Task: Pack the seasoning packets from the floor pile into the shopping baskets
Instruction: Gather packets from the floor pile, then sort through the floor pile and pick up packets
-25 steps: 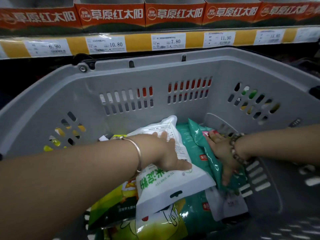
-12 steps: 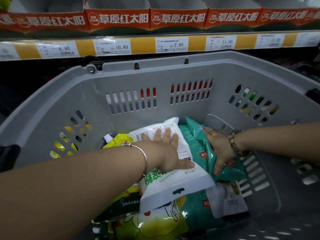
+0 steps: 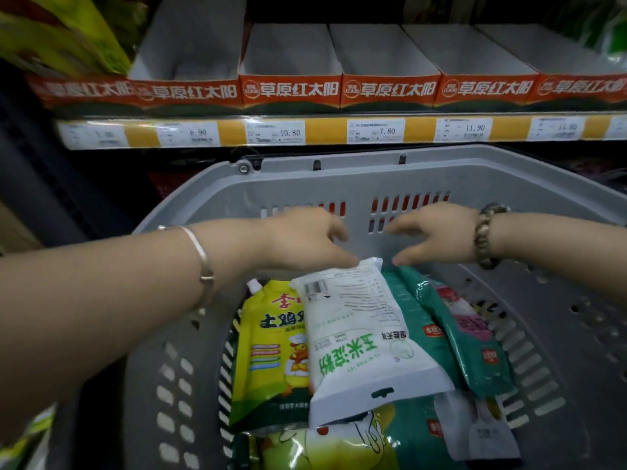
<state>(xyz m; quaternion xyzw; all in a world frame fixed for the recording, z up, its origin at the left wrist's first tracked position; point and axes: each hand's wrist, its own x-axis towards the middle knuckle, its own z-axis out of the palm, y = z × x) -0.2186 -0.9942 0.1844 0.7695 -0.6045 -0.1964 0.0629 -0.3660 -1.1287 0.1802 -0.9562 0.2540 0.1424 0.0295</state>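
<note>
Left grip (image 3: 305,239): empty, fingers loosely curled, thumb tip at the far corner of the white packet (image 3: 359,334); touching or just above it, too close to call.
Right grip (image 3: 437,235): empty as well, fingers loose and a little spread, thumb low beside that same far edge.
White packet: inside the basket (image 3: 373,167), lying flat on top of the stack, with the yellow pouch (image 3: 271,340) at its left and the teal packet (image 3: 468,344) at its right.
Direction from the grips: down and back toward the body; both grips hang over its far end, close to the basket's far wall.
Nearer grip: left, by a whisker, thumb right at the corner.
Long axis: from far wall to near wall, with the near end swung slightly right.
Pointing: barcode end away, under the grips; hang-hole end toward the body.
Step in hand, as a judgement: packet looks settled, both grips free, so likely time to fetch another.
Floor pile: not plainly in view, only a yellow-green blur at the lower left.
Next move, as advice: up over the rim without dragging that far corner along.
</note>
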